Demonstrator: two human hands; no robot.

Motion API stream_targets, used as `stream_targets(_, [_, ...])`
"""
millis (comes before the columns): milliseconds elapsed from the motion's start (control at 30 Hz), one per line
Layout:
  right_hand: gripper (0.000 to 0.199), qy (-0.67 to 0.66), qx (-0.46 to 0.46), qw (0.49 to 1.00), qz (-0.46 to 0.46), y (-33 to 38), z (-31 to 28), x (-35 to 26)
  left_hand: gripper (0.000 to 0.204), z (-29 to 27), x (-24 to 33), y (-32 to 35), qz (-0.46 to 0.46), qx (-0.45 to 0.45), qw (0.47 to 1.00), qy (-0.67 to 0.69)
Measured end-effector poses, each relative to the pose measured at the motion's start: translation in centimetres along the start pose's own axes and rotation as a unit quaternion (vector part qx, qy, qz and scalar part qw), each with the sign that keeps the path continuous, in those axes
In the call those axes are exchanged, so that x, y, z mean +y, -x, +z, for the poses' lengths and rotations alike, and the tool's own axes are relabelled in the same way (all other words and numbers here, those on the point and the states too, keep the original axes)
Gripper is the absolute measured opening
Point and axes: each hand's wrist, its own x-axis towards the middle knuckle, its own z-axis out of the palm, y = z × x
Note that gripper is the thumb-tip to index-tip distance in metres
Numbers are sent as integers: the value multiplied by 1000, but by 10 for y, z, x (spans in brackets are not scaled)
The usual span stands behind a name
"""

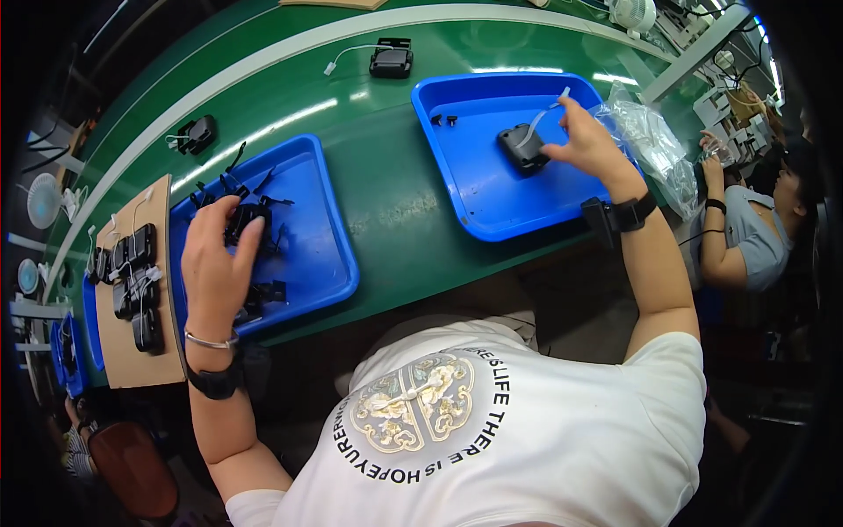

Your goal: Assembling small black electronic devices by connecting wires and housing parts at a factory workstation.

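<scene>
My left hand reaches into the left blue tray, with thumb and fingers curled around a black plastic part. More black clip-like parts lie around it. Over the right blue tray is my right hand, thumb and index finger spread apart. A small black device rests tilted in that tray, close to my thumb tip. From it a pale cable runs up to a white connector beside my index fingertip. My other right fingers are mostly hidden.
Several black devices with white cables lie on a cardboard sheet at the left. Two more, a far one and a left one, sit on the green table. Clear plastic bag lies right; a person sits beyond.
</scene>
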Motion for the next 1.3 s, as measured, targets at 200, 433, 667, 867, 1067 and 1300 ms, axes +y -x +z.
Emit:
stream_targets(200, [82,-163,-89,979,84,-2,3,-39,29,-3,28,24,68,9,994,84])
stream_targets(433, [79,-6,-90,987,-132,-9,26,-47,25,-6,36,47,28,-49,983,172])
stream_targets(667, [78,-118,-2,963,-241,20,-6,-126,34,-2,33,75,-6,-185,902,390])
stream_targets(867, [78,-166,-52,855,-489,77,-22,-264,61,18,43,99,-169,-209,561,783])
stream_targets(1067, [64,-247,-76,767,-588,72,-15,-310,59,8,36,136,-203,-97,518,825])
stream_targets(1300, [25,-282,-107,867,-396,32,59,-369,49,-10,14,177,-319,25,495,808])
